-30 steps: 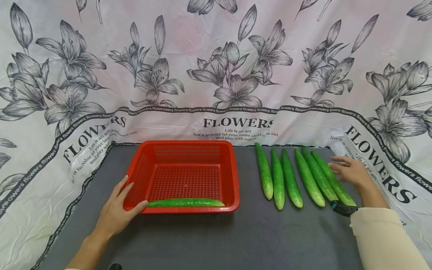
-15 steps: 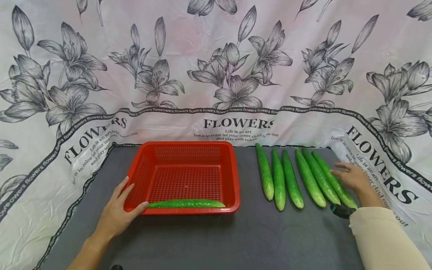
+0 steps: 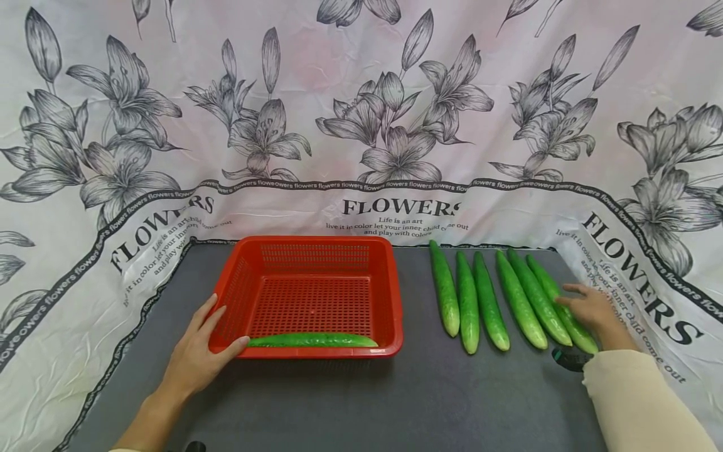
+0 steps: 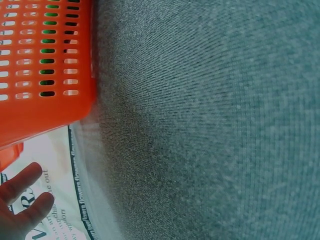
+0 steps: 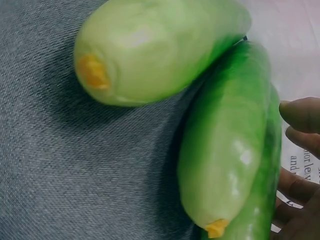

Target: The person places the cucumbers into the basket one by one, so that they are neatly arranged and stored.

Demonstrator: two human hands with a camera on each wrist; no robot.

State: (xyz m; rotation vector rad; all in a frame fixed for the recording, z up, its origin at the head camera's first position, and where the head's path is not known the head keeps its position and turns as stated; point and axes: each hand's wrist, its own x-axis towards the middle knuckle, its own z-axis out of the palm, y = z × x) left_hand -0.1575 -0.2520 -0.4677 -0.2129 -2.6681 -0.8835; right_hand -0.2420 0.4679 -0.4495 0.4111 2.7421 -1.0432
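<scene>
A red plastic basket (image 3: 394, 295) stands left of centre in the head view, with one green cucumber (image 3: 316, 340) lying along its near wall. My left hand (image 3: 194, 358) touches the basket's near-left corner, thumb on the front rim and fingers spread along the left side. To the right, several cucumbers (image 3: 488, 301) lie side by side on the table. My right hand (image 3: 593, 311) is at the rightmost cucumber (image 3: 559, 298), fingers extended over or against its right side; contact is hard to tell. In the right wrist view, bent fingers (image 5: 300, 115) appear beside the cucumbers (image 5: 225, 150).
A dark grey cloth (image 3: 395, 402) covers the table. A white flower-printed curtain (image 3: 395, 113) hangs behind and folds along both sides. A black wristband (image 3: 570, 359) sits by my right wrist, close to the cucumbers' near ends. A small dark object (image 3: 194, 446) shows at the bottom edge.
My right hand has come down slightly towards me, its fingertips lower along the rightmost cucumber. The left hand and basket have stayed in place; the view has shifted a little.
</scene>
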